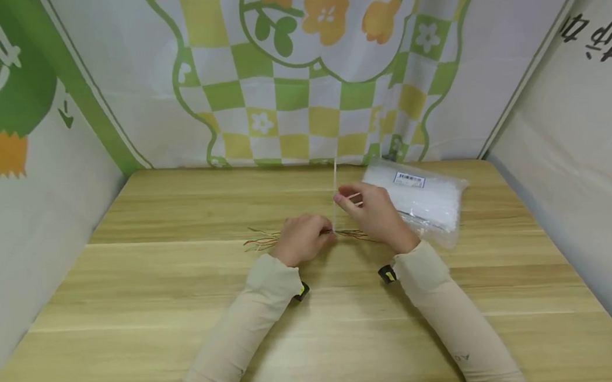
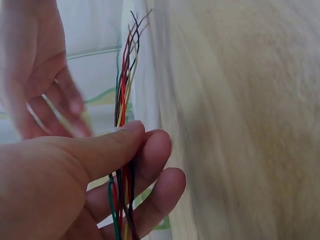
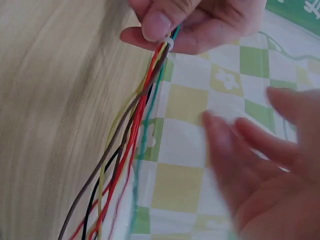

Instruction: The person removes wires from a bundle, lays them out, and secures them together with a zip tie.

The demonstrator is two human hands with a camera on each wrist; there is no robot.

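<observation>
My left hand (image 1: 302, 238) pinches a bundle of thin coloured wires (image 3: 137, 120) between thumb and fingers, low over the table. Red, black, brown, yellow and green strands fan out on both sides of the grip. A white cable tie (image 1: 335, 174) loops around the bundle right by the left fingertips, its small head (image 3: 170, 44) showing in the right wrist view, and its long tail stands upright. Beside that tail is my right hand (image 1: 372, 210), thumb and fingers apart and blurred in the right wrist view.
A clear plastic bag (image 1: 427, 198) of white strips with a barcode label lies right of the hands, towards the back of the wooden table (image 1: 294, 343). Patterned green, yellow and white cloth (image 1: 292, 92) hangs behind the table; printed panels stand at both sides.
</observation>
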